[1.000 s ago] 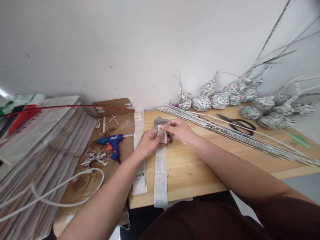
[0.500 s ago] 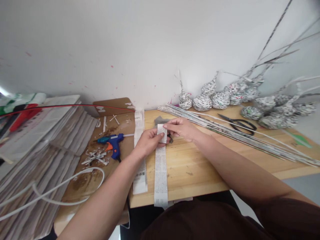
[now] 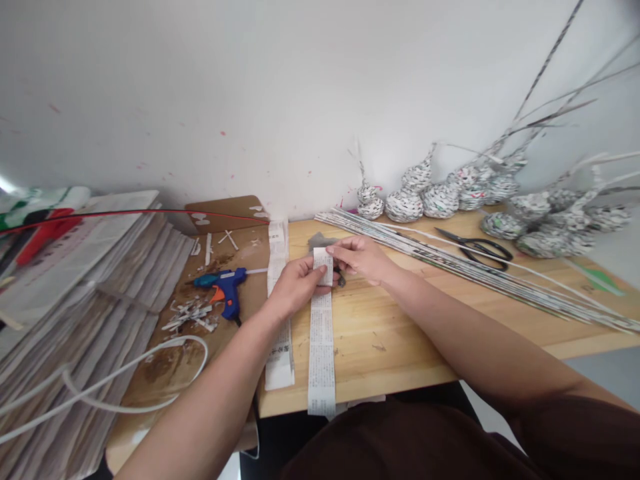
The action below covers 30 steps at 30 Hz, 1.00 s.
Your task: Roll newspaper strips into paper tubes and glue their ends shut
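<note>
A long printed paper strip [image 3: 321,353] runs down the wooden table and hangs past its front edge. My left hand [image 3: 300,283] grips the upper part, thumb on top and fingers beneath. My right hand [image 3: 356,259] pinches the top right corner of the same strip between thumb and finger. A small dark object, partly hidden, shows beneath my right fingers. To the left of my left hand lies a stack of similar paper strips [image 3: 279,371], partly covered by that hand.
A blue glue gun [image 3: 229,288] lies left, near paper scraps [image 3: 193,316] and stacked newspapers [image 3: 115,293]. Thin paper rods [image 3: 450,267] and black scissors [image 3: 480,249] lie right. Woven paper gourds [image 3: 404,205] line the wall. A white cable [image 3: 125,365] loops at lower left.
</note>
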### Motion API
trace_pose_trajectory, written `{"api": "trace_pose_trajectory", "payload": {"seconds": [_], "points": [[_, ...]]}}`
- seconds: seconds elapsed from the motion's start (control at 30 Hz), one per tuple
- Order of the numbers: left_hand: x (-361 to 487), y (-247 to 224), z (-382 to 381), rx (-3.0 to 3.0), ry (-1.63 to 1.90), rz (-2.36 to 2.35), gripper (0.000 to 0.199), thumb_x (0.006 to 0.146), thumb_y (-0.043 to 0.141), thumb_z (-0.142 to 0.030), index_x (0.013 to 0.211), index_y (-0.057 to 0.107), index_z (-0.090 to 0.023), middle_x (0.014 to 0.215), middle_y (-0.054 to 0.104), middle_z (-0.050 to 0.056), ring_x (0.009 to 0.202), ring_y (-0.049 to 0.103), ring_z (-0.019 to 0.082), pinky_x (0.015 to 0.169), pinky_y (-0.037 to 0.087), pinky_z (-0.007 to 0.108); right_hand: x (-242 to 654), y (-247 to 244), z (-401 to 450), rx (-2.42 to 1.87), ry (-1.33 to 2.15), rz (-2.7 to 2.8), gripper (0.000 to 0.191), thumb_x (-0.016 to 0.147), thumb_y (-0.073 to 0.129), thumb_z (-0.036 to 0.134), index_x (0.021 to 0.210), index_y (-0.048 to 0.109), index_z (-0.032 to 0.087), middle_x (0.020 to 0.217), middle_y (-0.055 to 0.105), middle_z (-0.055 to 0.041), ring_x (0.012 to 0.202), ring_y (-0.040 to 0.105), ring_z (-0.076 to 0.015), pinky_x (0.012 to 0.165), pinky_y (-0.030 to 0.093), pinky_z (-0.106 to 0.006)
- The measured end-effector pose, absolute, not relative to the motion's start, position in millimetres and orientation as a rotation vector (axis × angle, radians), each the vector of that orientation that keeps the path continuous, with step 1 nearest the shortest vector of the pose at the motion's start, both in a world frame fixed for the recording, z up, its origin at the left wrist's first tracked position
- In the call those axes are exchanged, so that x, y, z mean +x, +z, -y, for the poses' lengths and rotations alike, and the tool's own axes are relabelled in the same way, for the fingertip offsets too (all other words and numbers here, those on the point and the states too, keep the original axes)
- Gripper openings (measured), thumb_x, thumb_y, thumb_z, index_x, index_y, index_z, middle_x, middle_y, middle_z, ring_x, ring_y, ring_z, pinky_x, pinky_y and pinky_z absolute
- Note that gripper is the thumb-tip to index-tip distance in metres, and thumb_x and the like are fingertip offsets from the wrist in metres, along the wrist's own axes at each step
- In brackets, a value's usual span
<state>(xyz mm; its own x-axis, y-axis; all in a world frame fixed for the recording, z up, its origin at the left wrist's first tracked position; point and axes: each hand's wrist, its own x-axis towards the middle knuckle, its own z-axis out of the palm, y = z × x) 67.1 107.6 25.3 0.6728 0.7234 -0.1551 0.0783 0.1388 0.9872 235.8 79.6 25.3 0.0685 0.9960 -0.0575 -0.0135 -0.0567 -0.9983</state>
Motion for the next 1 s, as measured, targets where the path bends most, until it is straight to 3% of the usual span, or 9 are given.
{"api": "trace_pose_trajectory", "payload": {"seconds": [0.17,0.47,0.77,1.0], "points": [[68,25,-108,1.396,0.529,-0.728,0.028,0.078,0.064,-0.037,0.096,0.067,-0.015,0.09,0.072,0.009,0.083,0.068,0.021,0.075,0.054,0.036,232,21,-79,-1.26,1.117,1.132,0.034,0.071,0.071,0.046,0.071,0.065,0.013,0.048,0.049,0.0046,0.039,0.036,-0.0049,0.036,0.025,-0.019],[68,22,-106,1.452,0.545,-0.706,0.025,0.077,0.066,-0.034,0.091,0.064,-0.014,0.092,0.071,0.009,0.088,0.067,0.021,0.079,0.054,0.036,222,18,-78,-1.198,1.116,1.057,0.037,0.07,0.074,0.047,0.061,0.053,0.017,0.046,0.051,0.0052,0.038,0.046,-0.0081,0.036,0.037,-0.021],[70,21,-104,1.521,0.633,-0.784,0.033,0.076,0.066,-0.046,0.082,0.067,-0.014,0.08,0.07,0.007,0.075,0.065,0.019,0.066,0.054,0.029,211,24,-72,-1.176,1.119,1.051,0.04,0.068,0.076,0.045,0.061,0.047,0.019,0.045,0.053,0.0053,0.037,0.053,-0.0106,0.035,0.04,-0.021],[69,23,-106,1.453,0.623,-0.818,0.039,0.073,0.068,-0.051,0.085,0.071,-0.014,0.081,0.072,0.009,0.076,0.067,0.02,0.066,0.054,0.03,225,29,-73,-1.167,1.261,1.255,0.029,0.073,0.072,0.044,0.075,0.063,0.016,0.058,0.063,0.001,0.048,0.058,-0.0109,0.044,0.043,-0.021]]}}
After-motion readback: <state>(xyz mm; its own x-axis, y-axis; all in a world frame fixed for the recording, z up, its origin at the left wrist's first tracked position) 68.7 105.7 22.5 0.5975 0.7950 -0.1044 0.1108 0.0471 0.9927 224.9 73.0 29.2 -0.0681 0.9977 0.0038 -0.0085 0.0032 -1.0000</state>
